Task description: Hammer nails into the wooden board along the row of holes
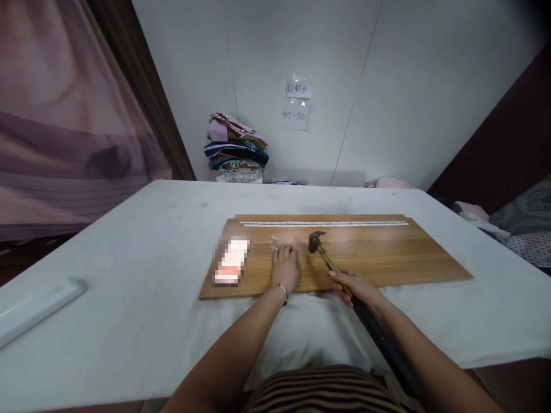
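My right hand (350, 287) is wrapped around the handle of a claw hammer (316, 242). The hammer has a rusty brown head, a yellowish shaft and a dark grip; its head is raised over the wooden board (387, 258). My left hand (286, 267) rests palm down on the board, left of the hammer head, with its fingers a little apart and fingertips bent toward the wood. Just beyond those fingers lie several small loose nails (274, 238). What is under the fingertips is hidden. A row of small dark dots (340, 254) runs along the board right of the hammer head.
A phone with a blurred screen (232, 261) lies on the board's left part. Two white strips (322, 223) run along its far edge. The board sits on a white table (150, 246). A white object (38, 307) lies at left; folded clothes (236, 149) are stacked by the wall.
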`<action>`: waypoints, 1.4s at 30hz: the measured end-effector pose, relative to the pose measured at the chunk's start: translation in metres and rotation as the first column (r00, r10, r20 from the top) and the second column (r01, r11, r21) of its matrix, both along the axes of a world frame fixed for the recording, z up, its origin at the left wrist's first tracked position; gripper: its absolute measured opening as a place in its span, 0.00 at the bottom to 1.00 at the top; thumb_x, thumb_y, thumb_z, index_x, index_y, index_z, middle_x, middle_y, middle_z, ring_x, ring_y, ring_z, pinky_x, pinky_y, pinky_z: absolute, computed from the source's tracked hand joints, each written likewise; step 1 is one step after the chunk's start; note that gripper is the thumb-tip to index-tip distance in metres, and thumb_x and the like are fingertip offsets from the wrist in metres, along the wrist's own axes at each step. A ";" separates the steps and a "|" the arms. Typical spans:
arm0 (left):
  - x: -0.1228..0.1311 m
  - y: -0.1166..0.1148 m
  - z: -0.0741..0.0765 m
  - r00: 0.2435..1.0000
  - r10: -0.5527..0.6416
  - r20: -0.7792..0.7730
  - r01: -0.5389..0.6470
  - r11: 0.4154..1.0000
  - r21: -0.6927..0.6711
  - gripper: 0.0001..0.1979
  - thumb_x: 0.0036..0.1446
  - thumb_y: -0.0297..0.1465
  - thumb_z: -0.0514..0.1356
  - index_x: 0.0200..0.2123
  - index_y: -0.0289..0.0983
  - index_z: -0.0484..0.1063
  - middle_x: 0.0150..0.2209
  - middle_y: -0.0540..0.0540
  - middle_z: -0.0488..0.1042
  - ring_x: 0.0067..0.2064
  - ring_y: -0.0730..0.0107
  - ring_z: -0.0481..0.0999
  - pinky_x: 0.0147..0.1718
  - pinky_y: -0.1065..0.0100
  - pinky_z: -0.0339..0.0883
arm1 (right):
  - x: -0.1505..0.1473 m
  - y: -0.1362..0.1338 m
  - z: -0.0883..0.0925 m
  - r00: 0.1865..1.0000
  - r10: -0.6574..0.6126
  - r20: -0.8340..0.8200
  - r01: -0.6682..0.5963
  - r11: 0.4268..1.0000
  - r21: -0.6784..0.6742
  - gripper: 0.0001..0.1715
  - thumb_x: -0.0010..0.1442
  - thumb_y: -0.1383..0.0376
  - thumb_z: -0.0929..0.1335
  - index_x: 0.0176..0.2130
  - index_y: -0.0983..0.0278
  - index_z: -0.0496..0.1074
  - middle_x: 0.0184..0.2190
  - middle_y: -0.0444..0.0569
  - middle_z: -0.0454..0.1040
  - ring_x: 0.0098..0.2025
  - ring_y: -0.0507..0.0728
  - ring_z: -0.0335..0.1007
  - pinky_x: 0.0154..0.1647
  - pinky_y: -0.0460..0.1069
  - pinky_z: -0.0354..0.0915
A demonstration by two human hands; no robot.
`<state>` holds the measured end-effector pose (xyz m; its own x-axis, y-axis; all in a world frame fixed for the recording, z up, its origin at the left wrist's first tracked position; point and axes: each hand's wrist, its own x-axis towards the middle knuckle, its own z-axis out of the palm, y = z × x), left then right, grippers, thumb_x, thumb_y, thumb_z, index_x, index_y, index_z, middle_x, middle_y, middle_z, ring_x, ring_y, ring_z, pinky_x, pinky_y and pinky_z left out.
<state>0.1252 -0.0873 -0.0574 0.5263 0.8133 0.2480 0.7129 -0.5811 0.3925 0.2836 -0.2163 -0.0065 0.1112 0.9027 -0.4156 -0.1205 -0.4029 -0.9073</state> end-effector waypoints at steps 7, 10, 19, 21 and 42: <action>0.000 0.002 -0.003 1.000 -0.008 -0.004 0.008 1.000 0.001 0.19 0.62 0.24 0.51 0.52 0.39 0.74 0.57 0.39 0.71 0.62 0.58 0.64 0.64 0.54 0.52 | 0.002 0.001 -0.008 0.999 0.026 0.028 -0.026 1.000 -0.004 0.31 0.46 0.41 0.73 0.26 0.60 0.58 0.16 0.34 0.60 0.11 0.44 0.49 0.10 0.44 0.47; 0.001 0.003 -0.004 1.000 -0.006 -0.008 0.006 1.000 0.002 0.19 0.62 0.24 0.51 0.52 0.38 0.74 0.58 0.39 0.71 0.62 0.57 0.64 0.64 0.53 0.52 | 0.002 0.002 -0.006 0.999 0.044 0.032 -0.044 0.999 -0.015 0.32 0.45 0.40 0.72 0.25 0.60 0.58 0.14 0.34 0.58 0.11 0.44 0.48 0.10 0.44 0.48; 0.001 0.002 -0.002 1.000 -0.003 -0.015 0.003 1.000 0.005 0.18 0.62 0.24 0.50 0.52 0.36 0.73 0.57 0.39 0.71 0.61 0.57 0.65 0.64 0.56 0.52 | 0.003 0.003 -0.009 0.997 0.062 0.034 -0.062 0.998 -0.016 0.32 0.47 0.39 0.71 0.22 0.60 0.58 0.12 0.34 0.57 0.11 0.44 0.48 0.10 0.43 0.48; 0.001 0.002 -0.003 1.000 -0.007 -0.011 0.007 1.000 0.013 0.18 0.63 0.24 0.50 0.52 0.36 0.73 0.57 0.39 0.71 0.61 0.58 0.65 0.64 0.56 0.52 | 0.004 0.003 -0.011 0.998 0.059 0.031 -0.059 0.998 -0.020 0.31 0.47 0.40 0.72 0.23 0.60 0.58 0.12 0.34 0.58 0.10 0.44 0.48 0.10 0.43 0.48; 0.000 0.003 -0.004 1.000 -0.013 0.004 0.013 1.000 0.009 0.18 0.60 0.22 0.52 0.51 0.35 0.74 0.56 0.38 0.71 0.61 0.57 0.64 0.64 0.56 0.52 | 0.002 0.003 0.001 1.000 0.004 -0.016 -0.004 1.000 -0.003 0.32 0.43 0.41 0.74 0.23 0.61 0.59 0.14 0.34 0.59 0.11 0.44 0.50 0.09 0.43 0.49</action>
